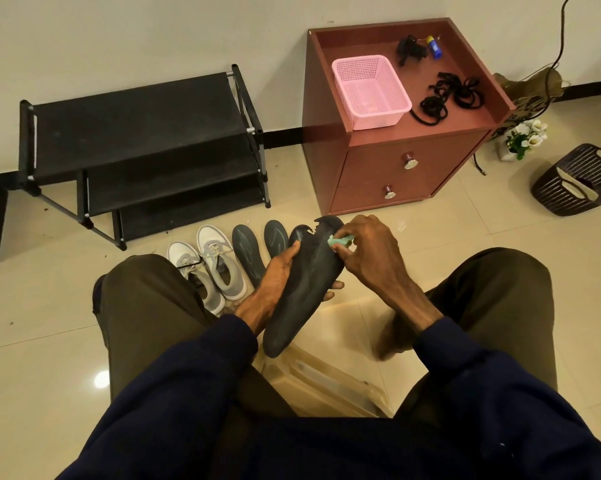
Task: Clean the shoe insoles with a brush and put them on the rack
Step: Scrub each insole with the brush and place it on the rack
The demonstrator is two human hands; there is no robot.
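At frame centre, the left hand (275, 282) grips a dark insole (306, 282) from beneath, while the right hand (368, 254) pinches a green brush (339, 241) against its upper end.

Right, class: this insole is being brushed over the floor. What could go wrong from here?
The held insole looks ragged at its toe edge, right where the green brush in the right hand works; hard scrubbing might tear it further. Loosened dirt could also drop onto the two insoles lying on the floor nearby.
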